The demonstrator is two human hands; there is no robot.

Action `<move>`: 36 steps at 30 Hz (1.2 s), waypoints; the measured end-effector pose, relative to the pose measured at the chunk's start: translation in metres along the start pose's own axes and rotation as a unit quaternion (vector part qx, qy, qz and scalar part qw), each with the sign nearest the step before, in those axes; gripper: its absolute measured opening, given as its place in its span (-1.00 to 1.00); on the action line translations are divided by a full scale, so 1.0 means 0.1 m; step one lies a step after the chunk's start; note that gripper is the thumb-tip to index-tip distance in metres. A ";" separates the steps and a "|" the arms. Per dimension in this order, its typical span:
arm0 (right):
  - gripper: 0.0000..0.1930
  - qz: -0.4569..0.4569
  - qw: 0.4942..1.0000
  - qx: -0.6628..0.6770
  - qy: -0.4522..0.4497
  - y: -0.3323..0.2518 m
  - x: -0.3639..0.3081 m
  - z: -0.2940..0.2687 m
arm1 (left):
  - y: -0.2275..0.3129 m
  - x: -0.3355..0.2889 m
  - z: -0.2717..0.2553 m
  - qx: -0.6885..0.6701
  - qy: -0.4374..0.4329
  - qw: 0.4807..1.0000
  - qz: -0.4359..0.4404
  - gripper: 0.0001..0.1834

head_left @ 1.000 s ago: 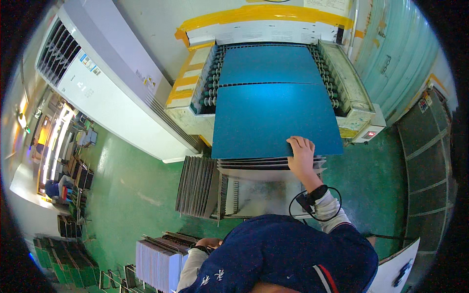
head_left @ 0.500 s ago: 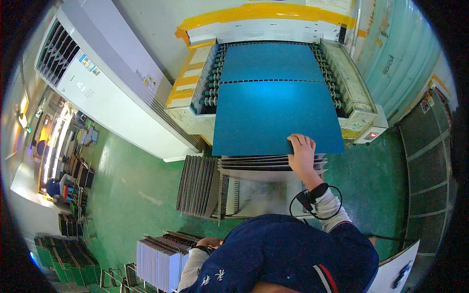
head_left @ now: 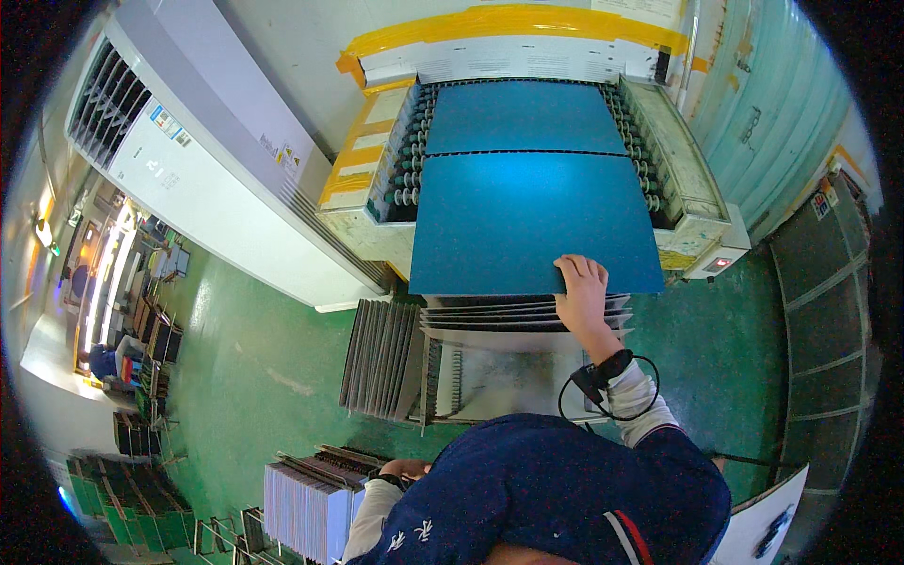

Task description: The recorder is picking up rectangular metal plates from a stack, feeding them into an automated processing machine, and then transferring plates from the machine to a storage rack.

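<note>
A large blue panel (head_left: 527,217) lies flat on the roller conveyor (head_left: 407,179), its near edge overhanging the front. My right hand (head_left: 584,287) grips that near edge right of its middle, fingers bent over the top face; the thumb is hard to make out. Farther in, a second blue panel (head_left: 523,118) lies on the rollers, a narrow dark gap between the two. Down at the left, my left hand (head_left: 405,468) is beside a rack of upright pale panels (head_left: 306,508). My body hides most of its fingers.
Below the conveyor stands a rack with dark thin panels (head_left: 381,358) at its left. A tall white air conditioner (head_left: 235,202) stands left of the conveyor. Grey framed panels (head_left: 824,320) line the right side. A leaning white board (head_left: 767,518) is at lower right.
The nearer blue panel has slid slightly away from me, and the gap to the farther panel looks narrower. My right hand has moved a little with it. My left hand stays put.
</note>
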State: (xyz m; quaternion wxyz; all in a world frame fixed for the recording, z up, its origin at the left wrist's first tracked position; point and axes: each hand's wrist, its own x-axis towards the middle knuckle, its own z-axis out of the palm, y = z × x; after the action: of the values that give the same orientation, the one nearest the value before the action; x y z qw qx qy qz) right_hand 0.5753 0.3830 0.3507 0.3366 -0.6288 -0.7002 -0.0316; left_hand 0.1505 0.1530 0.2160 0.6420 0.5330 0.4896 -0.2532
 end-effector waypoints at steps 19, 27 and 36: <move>-0.43 0.001 1.000 -0.017 -0.010 0.08 0.14 0.08 | 0.02 -0.02 -0.01 -0.005 0.003 1.000 -0.005 -0.41; -0.43 0.000 1.000 -0.016 -0.015 0.14 0.20 0.13 | 0.11 -0.10 -0.02 -0.012 0.019 1.000 -0.003 -0.40; -0.45 -0.009 1.000 -0.024 -0.006 0.19 0.27 0.18 | -0.20 0.17 0.06 0.002 -0.010 1.000 0.004 -0.41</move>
State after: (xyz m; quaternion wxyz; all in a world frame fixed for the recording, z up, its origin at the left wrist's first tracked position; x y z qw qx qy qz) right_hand 0.5850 0.4184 0.3431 0.3169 -0.6302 -0.7073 -0.0474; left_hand 0.1430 0.1445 0.1916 0.6467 0.5336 0.4808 -0.2567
